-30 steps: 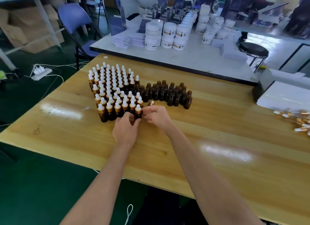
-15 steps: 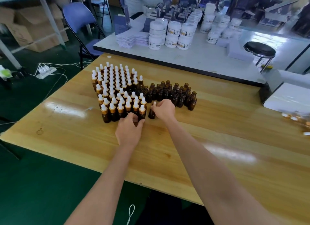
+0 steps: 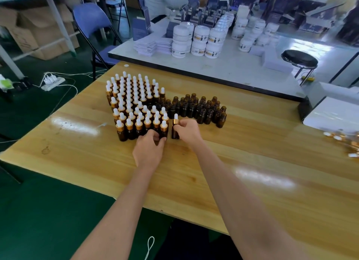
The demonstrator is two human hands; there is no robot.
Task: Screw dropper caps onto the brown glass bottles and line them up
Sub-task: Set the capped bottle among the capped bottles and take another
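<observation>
Brown bottle [image 3: 175, 132] with a white cap stands on the table [image 3: 252, 162], just beside our front row [image 3: 132, 130] of capped bottles. Our right hand [image 3: 189, 130] pinches its top, fingers curled round it. Our left hand [image 3: 148, 150] grips the row's end bottle [image 3: 164, 131].

Packing workshop: stacked white jars [image 3: 200, 40], cardboard boxes [image 3: 38, 32], worktables [image 3: 213, 69]

The capped bottles [image 3: 136, 104], brown glass with gold collars and white bulbs, stand upright in close rows on the bench [image 3: 252, 162]. A single bottle [image 3: 175, 128], also capped, stands just right of the front row. Behind it cluster the open bottles [image 3: 198, 107]. Loose dropper caps [image 3: 345, 143] lie far right.
</observation>
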